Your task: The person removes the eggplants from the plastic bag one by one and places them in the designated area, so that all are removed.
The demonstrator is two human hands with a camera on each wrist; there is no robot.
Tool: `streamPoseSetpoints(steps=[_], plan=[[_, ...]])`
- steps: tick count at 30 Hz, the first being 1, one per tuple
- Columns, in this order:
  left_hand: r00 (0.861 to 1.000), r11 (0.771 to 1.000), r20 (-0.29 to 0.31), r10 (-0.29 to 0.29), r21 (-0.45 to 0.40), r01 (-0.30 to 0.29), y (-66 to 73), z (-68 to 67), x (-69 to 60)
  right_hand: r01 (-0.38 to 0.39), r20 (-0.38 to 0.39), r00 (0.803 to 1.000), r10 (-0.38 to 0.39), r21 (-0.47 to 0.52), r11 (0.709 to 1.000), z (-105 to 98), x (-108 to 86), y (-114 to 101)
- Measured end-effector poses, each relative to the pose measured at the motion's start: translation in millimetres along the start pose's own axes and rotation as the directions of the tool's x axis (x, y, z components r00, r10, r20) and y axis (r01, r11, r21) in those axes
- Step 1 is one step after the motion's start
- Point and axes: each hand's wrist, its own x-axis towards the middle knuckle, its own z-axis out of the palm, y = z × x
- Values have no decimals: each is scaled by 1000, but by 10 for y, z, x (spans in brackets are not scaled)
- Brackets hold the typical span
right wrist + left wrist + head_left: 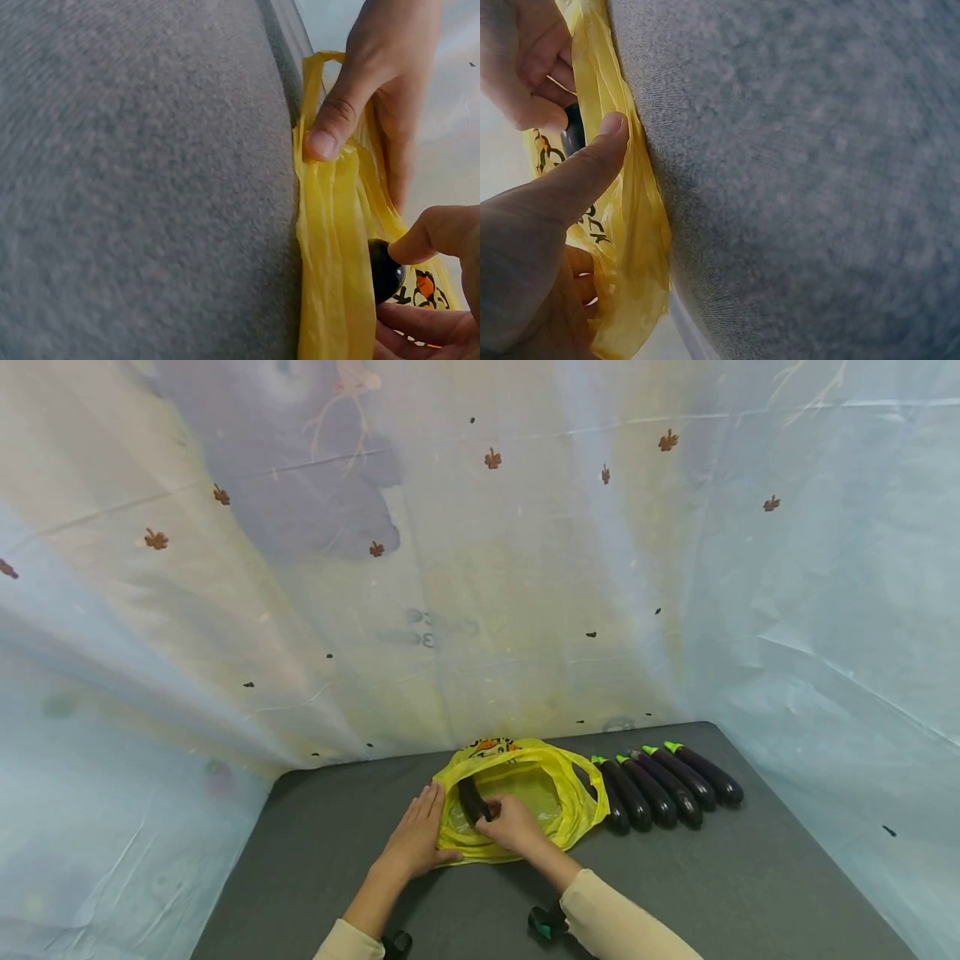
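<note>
A yellow plastic bag (577,831) lies on the grey table with its mouth spread wide. Inside the mouth is a dark purple eggplant (471,800); my right hand (514,825) pinches its near end between thumb and fingers. The eggplant's rounded tip (384,270) shows between those fingers in the right wrist view. My left hand (417,835) rests along the bag's left rim, fingers straight and thumb against the near side. In the left wrist view its thumb (585,172) lies flat on the yellow plastic. The bag's depths are partly hidden.
Several eggplants (651,789) lie side by side to the right of the bag, green stem ends pointing away. The grey table (757,877) runs back to a printed plastic curtain (525,568). Dark straps (546,923) show near the wrists.
</note>
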Motion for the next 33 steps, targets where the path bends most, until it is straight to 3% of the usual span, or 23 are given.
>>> streamPoseSetpoints(steps=[12,21,25,33], plan=[[1000,1000,6,-4,-8,4,19,-40,-34,-23,-23,999,26,107,994,-132,-21,75],[1000,1000,-2,13,10,-13,22,-15,-21,-103,-20,993,114,294,950,-169,-42,152],[1000,1000,-2,14,10,-14,22,-12,-15,-107,-24,992,120,306,946,-188,-60,154],[1000,1000,11,5,13,-5,34,0,4,-138,-39,988,151,239,961,-189,-49,176]])
